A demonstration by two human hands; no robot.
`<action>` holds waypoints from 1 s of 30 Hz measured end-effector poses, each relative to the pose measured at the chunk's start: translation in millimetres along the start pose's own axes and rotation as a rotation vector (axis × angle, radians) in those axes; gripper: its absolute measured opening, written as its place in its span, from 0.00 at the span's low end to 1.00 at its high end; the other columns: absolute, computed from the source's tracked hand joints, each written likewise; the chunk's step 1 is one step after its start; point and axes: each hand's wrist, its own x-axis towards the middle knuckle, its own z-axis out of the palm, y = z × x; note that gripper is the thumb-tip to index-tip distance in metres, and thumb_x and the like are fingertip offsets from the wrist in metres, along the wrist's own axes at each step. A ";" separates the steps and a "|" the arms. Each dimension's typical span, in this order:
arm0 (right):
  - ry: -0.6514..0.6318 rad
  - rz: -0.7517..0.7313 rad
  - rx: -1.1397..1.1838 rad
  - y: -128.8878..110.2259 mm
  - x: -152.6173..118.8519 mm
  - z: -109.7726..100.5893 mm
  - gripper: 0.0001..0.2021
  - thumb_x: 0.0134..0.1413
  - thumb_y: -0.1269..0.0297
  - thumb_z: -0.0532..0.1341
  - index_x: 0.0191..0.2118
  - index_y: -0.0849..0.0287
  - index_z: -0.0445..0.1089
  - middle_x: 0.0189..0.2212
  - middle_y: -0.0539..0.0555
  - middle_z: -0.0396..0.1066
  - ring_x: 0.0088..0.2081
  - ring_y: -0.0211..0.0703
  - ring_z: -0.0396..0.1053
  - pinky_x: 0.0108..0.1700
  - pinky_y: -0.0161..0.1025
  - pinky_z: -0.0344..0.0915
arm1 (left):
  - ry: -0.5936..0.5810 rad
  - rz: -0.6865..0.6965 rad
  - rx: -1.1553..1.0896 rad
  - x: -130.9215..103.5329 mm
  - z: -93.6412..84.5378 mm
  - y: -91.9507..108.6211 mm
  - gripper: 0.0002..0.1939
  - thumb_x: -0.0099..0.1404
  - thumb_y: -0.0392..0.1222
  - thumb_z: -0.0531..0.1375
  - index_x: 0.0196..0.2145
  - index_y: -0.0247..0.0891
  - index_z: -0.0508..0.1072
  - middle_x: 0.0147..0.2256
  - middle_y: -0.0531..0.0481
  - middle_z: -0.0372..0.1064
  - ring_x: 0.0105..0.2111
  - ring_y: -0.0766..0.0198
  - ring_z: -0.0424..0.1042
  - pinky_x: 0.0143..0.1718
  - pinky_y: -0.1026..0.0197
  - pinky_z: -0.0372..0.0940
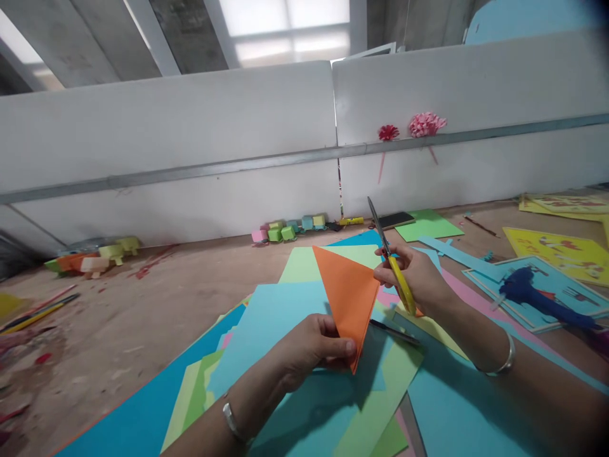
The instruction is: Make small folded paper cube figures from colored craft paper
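A folded orange paper triangle (345,292) is raised over a pile of coloured sheets. My left hand (316,349) pinches its lower end between thumb and fingers. Yellow-handled scissors (401,282) sit in my right hand (413,276), their metal blades pointing up and away from the paper. The fingertips of that hand also touch the triangle's right corner. Under both hands lie light blue paper (280,317) and pale green paper (394,381). A dark, slim object (394,332) rests on the pile below my right hand; its kind is unclear.
Small paper cubes (288,230) line the wall beside a yellow marker (351,221) and a dark phone-like object (397,219). Printed yellow sheets (561,254) and a blue picture card (566,292) lie right. Pencils (40,311) lie left. Pink paper flowers (427,124) hang on the wall.
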 end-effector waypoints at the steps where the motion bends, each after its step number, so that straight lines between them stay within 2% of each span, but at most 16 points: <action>1: -0.003 -0.007 -0.002 1.0 0.7 -0.6 0.23 0.29 0.69 0.71 0.39 0.59 0.68 0.19 0.44 0.69 0.21 0.34 0.63 0.26 0.33 0.62 | 0.002 -0.001 0.019 0.2 0.4 -0.9 0.21 0.37 0.50 0.76 0.23 0.31 0.78 0.21 0.47 0.72 0.20 0.70 0.68 0.25 0.67 0.62; 3: -0.006 -0.026 0.005 3.5 2.3 -2.3 0.25 0.30 0.65 0.73 0.40 0.59 0.68 0.20 0.45 0.70 0.22 0.35 0.64 0.27 0.34 0.64 | 0.012 -0.004 0.025 0.9 1.8 -1.8 0.21 0.37 0.49 0.76 0.23 0.31 0.78 0.20 0.48 0.72 0.19 0.71 0.66 0.25 0.67 0.61; 5: -0.011 -0.031 0.028 4.9 2.8 -3.5 0.27 0.32 0.60 0.75 0.41 0.58 0.67 0.22 0.46 0.70 0.24 0.37 0.67 0.31 0.37 0.68 | 0.073 0.035 -0.027 1.9 3.3 -0.4 0.21 0.35 0.47 0.77 0.23 0.31 0.78 0.21 0.49 0.72 0.19 0.71 0.65 0.24 0.67 0.62; 8: -0.059 -0.040 0.027 1.8 -2.6 -1.3 0.31 0.35 0.51 0.74 0.45 0.58 0.66 0.24 0.47 0.69 0.27 0.41 0.71 0.32 0.39 0.69 | 0.288 0.193 -0.193 2.2 1.7 8.4 0.20 0.34 0.43 0.78 0.23 0.30 0.78 0.22 0.50 0.72 0.20 0.71 0.67 0.25 0.68 0.64; 11: -0.203 -0.077 -0.032 -4.2 -16.5 6.1 0.32 0.40 0.45 0.72 0.47 0.58 0.64 0.26 0.48 0.67 0.32 0.44 0.71 0.30 0.38 0.68 | 0.474 0.360 -0.366 -1.4 -7.7 23.5 0.17 0.36 0.38 0.77 0.24 0.30 0.77 0.23 0.49 0.73 0.24 0.69 0.71 0.28 0.68 0.68; 14: -0.389 -0.131 -0.085 -6.3 -32.5 14.0 0.31 0.45 0.46 0.69 0.50 0.57 0.63 0.30 0.51 0.68 0.37 0.46 0.72 0.34 0.39 0.69 | 0.570 0.482 -0.499 -9.5 -20.3 37.7 0.14 0.40 0.32 0.76 0.25 0.31 0.77 0.25 0.49 0.75 0.27 0.68 0.73 0.29 0.70 0.70; 17: -0.460 -0.220 -0.235 -4.4 -43.6 18.9 0.27 0.49 0.48 0.67 0.51 0.56 0.64 0.31 0.52 0.69 0.37 0.46 0.71 0.37 0.40 0.69 | 0.601 0.546 -0.571 -18.1 -27.9 45.5 0.12 0.43 0.28 0.74 0.25 0.32 0.77 0.25 0.50 0.75 0.27 0.68 0.75 0.28 0.72 0.71; 21: -0.374 -0.328 -0.625 4.1 -49.0 21.3 0.17 0.57 0.49 0.59 0.45 0.54 0.68 0.30 0.51 0.70 0.28 0.42 0.66 0.30 0.39 0.65 | 0.607 0.596 -0.622 -24.5 -26.8 47.2 0.12 0.46 0.26 0.73 0.26 0.32 0.75 0.26 0.51 0.74 0.27 0.70 0.75 0.28 0.72 0.71; 23: -0.388 -0.341 -0.688 12.4 -49.4 21.3 0.14 0.60 0.53 0.55 0.46 0.54 0.67 0.31 0.52 0.71 0.28 0.43 0.68 0.31 0.39 0.66 | 0.608 0.601 -0.651 -25.7 -23.9 47.1 0.12 0.46 0.26 0.72 0.26 0.33 0.75 0.26 0.52 0.74 0.26 0.70 0.75 0.28 0.72 0.71; 25: -0.459 -0.346 -0.677 21.9 -49.6 20.6 0.15 0.62 0.59 0.51 0.52 0.54 0.65 0.34 0.53 0.72 0.32 0.44 0.71 0.34 0.40 0.68 | 0.611 0.589 -0.683 -26.4 -21.1 47.5 0.11 0.47 0.24 0.71 0.26 0.32 0.75 0.26 0.52 0.74 0.26 0.70 0.74 0.27 0.73 0.71; 27: -0.514 -0.392 -0.681 29.2 -50.1 20.0 0.20 0.61 0.61 0.52 0.58 0.55 0.61 0.42 0.57 0.72 0.42 0.47 0.72 0.42 0.44 0.70 | 0.614 0.581 -0.712 -26.9 -19.0 48.3 0.10 0.49 0.23 0.70 0.25 0.32 0.75 0.24 0.52 0.74 0.25 0.71 0.74 0.26 0.74 0.69; 29: -0.482 -0.472 -0.706 31.5 -51.1 20.6 0.24 0.60 0.61 0.53 0.61 0.55 0.57 0.52 0.62 0.67 0.52 0.51 0.69 0.50 0.48 0.68 | 0.615 0.568 -0.730 -27.3 -17.3 48.7 0.10 0.50 0.23 0.70 0.25 0.32 0.75 0.24 0.52 0.73 0.25 0.72 0.73 0.24 0.75 0.68; 30: -0.441 -0.504 -0.715 30.5 -51.6 21.6 0.25 0.59 0.61 0.54 0.62 0.55 0.57 0.54 0.63 0.66 0.54 0.53 0.67 0.52 0.50 0.67 | 0.616 0.558 -0.738 -27.4 -16.5 48.5 0.09 0.50 0.23 0.70 0.25 0.32 0.75 0.24 0.52 0.73 0.24 0.72 0.73 0.24 0.76 0.68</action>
